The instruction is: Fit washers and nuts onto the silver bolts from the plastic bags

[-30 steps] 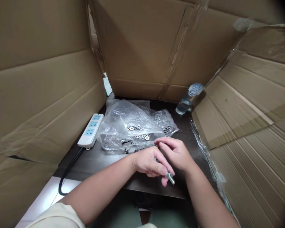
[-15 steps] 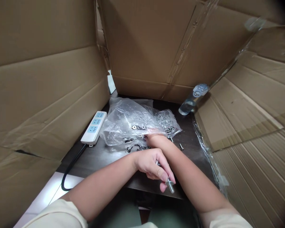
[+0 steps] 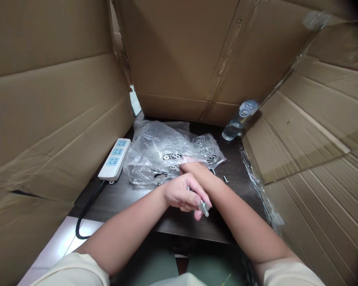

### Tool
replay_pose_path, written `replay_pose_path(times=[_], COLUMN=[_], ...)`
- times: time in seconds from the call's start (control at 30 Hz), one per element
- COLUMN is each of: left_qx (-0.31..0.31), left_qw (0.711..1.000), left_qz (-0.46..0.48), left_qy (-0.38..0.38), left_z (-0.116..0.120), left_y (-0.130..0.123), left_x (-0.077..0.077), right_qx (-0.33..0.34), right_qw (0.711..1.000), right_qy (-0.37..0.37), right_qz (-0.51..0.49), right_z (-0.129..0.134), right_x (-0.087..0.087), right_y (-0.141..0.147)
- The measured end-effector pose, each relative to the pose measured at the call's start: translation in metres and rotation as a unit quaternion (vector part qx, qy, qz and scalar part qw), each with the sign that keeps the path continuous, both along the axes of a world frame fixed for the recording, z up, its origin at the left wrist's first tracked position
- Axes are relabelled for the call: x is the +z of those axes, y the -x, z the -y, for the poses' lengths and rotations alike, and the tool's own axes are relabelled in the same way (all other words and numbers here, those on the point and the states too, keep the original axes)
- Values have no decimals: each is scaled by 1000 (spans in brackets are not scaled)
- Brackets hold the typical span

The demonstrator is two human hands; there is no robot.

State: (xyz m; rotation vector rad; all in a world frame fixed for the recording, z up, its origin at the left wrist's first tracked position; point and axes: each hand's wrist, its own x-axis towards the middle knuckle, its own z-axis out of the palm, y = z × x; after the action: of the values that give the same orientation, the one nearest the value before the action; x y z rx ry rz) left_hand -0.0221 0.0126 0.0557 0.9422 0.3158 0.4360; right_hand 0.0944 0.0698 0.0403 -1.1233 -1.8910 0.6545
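My left hand [image 3: 181, 194] is closed around a bolt [image 3: 205, 210], whose threaded end sticks out past the fingertips with a washer on it. Crossed beyond it, my right hand [image 3: 190, 168] reaches into the mouth of a clear plastic bag [image 3: 152, 137]; its fingers are hidden by the bag and the left hand. Several washers and nuts [image 3: 170, 157] show through the plastic close to the right hand. A second clear bag [image 3: 209, 149] with metal fasteners lies just to the right.
Loose bolts [image 3: 225, 179] lie on the dark table [image 3: 241, 198]. A white power strip [image 3: 115, 159] with a black cable is at the left. A water bottle [image 3: 237, 123] stands at the back right. Cardboard walls [image 3: 179, 51] enclose the table on three sides.
My left hand has moved up and slightly left in the picture with the bolt, now covering loose parts by the bag. My right hand stays in the bag. The view has shifted slightly.
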Motion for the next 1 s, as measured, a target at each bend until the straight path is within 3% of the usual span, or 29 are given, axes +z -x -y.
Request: replay_pose_path(times=[0.03,0.1,0.17,0.23,0.37,0.53,1.0], left_qx=[26,81,128,169,268,360,410], left_qw=[1000,996,989,983,962,931,888], left_qz=[7,34,61,64,13,-60,-153], left_qy=[8,19,30,41,40,2,-138], left_z=[-1,-3,-5,-7,-10,-13,-13], left_y=[2,5,5,0,-15,-29,-30], left_x=[-1,-2,-1,1,2,-4,-11], right_qx=[79,153,159,126,75,8,22], right_qw=[995,980,982,992,987,978,993], right_qy=[-1,-28,-36,-8,38,30,-65], right_qz=[63,127,100,23,-134,-205,-96], right_z=[8,24,40,53,64,60,53], right_x=[11,32,47,50,29,3,-6], right_y=[-11,-34,-57,-72,-81,-74,-79])
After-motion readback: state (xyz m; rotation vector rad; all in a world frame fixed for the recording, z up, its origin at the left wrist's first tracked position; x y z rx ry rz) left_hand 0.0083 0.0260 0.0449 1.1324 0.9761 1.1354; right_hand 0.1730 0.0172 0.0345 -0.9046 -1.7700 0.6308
